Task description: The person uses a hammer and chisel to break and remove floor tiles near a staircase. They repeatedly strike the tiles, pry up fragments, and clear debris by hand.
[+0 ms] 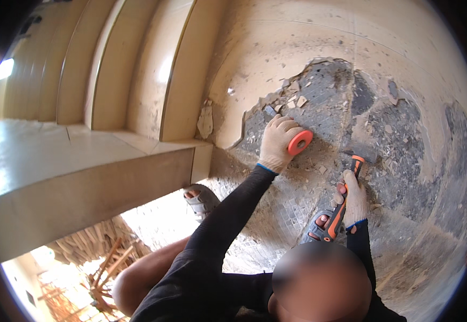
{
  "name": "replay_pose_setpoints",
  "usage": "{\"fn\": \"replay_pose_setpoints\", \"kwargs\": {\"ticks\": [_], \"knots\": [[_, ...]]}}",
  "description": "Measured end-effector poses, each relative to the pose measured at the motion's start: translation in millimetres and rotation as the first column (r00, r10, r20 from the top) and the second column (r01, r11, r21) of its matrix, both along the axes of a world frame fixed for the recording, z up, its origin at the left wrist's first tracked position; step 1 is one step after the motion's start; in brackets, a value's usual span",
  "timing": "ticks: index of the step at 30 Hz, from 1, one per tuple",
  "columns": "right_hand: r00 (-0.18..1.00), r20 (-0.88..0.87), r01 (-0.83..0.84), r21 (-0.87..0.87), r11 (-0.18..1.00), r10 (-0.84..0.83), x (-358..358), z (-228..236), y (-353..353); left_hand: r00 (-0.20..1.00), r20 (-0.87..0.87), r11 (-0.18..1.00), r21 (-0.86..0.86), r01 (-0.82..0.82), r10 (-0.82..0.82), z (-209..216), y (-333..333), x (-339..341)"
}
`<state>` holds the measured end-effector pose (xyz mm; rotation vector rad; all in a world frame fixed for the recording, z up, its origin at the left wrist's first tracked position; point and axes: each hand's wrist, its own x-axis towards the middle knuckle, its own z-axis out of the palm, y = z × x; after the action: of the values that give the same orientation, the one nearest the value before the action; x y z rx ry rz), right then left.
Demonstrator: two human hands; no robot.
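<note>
My left hand (279, 142), in a pale work glove, is closed round a chisel with a round orange hand guard (300, 142). The guard faces up and most of the shaft is hidden under the glove. My left hand is over the broken edge of the floor tiles, beside loose tile chips (300, 101). My right hand (356, 197), also gloved, grips a hammer (336, 219) by its orange and black handle. The dark hammer head (363, 152) is to the right of the guard, apart from it, over the grey rubble-strewn patch (324, 118).
Beige tiled steps (180, 70) rise at the left, ending in a ledge (89, 188). Unbroken beige tile (298, 37) borders the broken patch at the far side. My sandalled feet are near the work, one sandal (201, 201) by the ledge. Wood scraps (91, 241) lie at lower left.
</note>
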<state>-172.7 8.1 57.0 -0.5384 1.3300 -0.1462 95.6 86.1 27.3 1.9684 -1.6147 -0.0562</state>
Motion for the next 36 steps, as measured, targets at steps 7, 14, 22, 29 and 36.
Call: {"fn": "replay_pose_setpoints", "kwargs": {"ticks": [7,14,22,29,36], "knots": [[0.999,0.022,0.042,0.037,0.998,-0.043,4,7,-3,0.984,-0.018,0.984,-0.03,-0.176,0.175,-9,36,-18],[0.997,-0.041,-0.077,-0.106,0.991,0.073,15,21,-4,0.957,-0.037,0.957,-0.021,-0.289,0.288,-23,59,1],[0.942,0.266,0.302,-0.405,0.863,-0.205,50,50,5,0.902,-0.004,0.902,0.019,-0.431,0.431,-27,29,-3],[0.962,0.152,-0.11,-0.548,0.829,0.229,98,30,74,0.881,0.063,0.88,0.05,-0.472,0.469,-27,22,-7],[0.953,0.299,0.057,-0.357,0.932,0.056,76,56,38,0.837,0.046,0.836,0.051,-0.547,0.545,-33,23,-7]]}}
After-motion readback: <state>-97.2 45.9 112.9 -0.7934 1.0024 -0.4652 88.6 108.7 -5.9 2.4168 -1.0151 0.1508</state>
